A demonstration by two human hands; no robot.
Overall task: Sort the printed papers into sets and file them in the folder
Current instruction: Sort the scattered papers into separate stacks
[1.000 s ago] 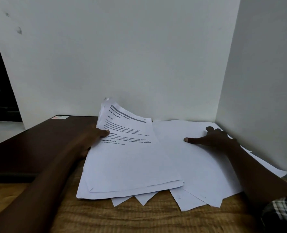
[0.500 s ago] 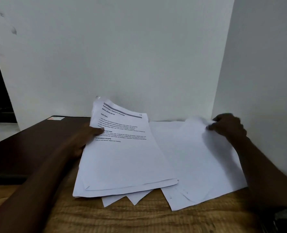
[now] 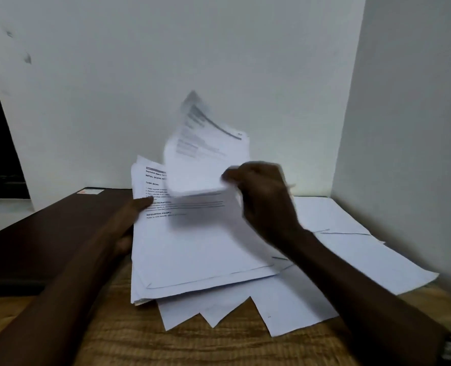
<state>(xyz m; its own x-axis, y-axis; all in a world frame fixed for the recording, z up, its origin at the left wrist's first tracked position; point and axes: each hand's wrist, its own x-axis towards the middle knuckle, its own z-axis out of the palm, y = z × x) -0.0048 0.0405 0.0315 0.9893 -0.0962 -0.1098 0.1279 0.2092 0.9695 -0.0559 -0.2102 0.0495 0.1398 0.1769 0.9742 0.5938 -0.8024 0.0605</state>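
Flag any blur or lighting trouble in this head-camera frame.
Head view: dim throughout; the lifted sheet and the right hand pinching it are motion-blurred, print unreadable; the left hand and the stack it holds are sharper, headings legible.

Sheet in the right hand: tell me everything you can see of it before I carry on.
The lifted sheet is white printed paper: a dark grey header bar near its top, lines of text below, too motion-blurred to read. It stands nearly upright and tilted, one corner pointing up, in front of the white wall and above the stack of printed papers. The right hand pinches its lower right edge. Whether its bottom edge touches the stack I cannot tell.
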